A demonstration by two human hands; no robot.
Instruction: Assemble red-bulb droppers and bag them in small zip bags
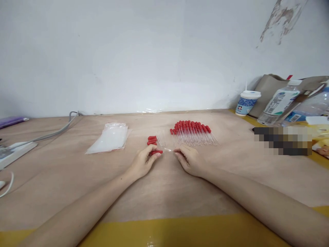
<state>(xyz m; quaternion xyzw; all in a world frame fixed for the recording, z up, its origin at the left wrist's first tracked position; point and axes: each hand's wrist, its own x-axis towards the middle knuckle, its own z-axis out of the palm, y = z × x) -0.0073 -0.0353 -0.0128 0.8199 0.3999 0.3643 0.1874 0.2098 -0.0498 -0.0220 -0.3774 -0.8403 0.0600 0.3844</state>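
Note:
My left hand (144,161) pinches a red rubber bulb (156,152) just above the table. My right hand (189,158) pinches a thin clear glass tube (168,149) whose free end points at the bulb. A few loose red bulbs (151,140) lie just behind my left hand. Loose clear tubes (161,139) lie next to them. A row of several finished droppers with red bulbs (192,132) lies behind my right hand.
A stack of clear plastic bags (110,138) lies at the left. A power strip (15,152) with a grey cable (59,130) sits at the far left. A paper cup (247,102), plastic bottles (279,102) and a brown bag (269,89) stand at the back right.

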